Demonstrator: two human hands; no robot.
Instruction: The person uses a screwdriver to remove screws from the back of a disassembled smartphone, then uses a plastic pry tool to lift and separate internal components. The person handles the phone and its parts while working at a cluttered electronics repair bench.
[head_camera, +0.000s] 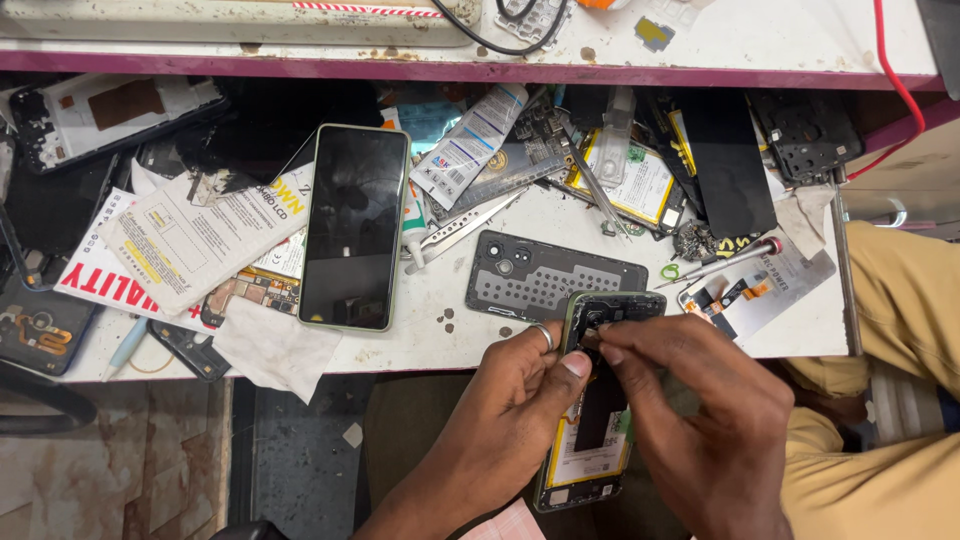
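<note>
An opened phone (590, 420) with a green frame, its battery and circuit board exposed, is held below the table's front edge. My left hand (510, 400), a ring on one finger, grips its left side with the thumb near the top. My right hand (700, 410) pinches at the camera area near the phone's upper end; whether it holds a small part cannot be told. Just above lies a dark grey inner back cover (545, 277) on the white table (420, 335).
A phone with a dark screen (355, 225) lies face up at centre left. Tweezers (465, 228), a glue tube (470, 145), a screwdriver (725, 262), loose batteries, boards, papers and a white cloth (275, 350) crowd the table. A shelf edge (480, 72) runs across the top.
</note>
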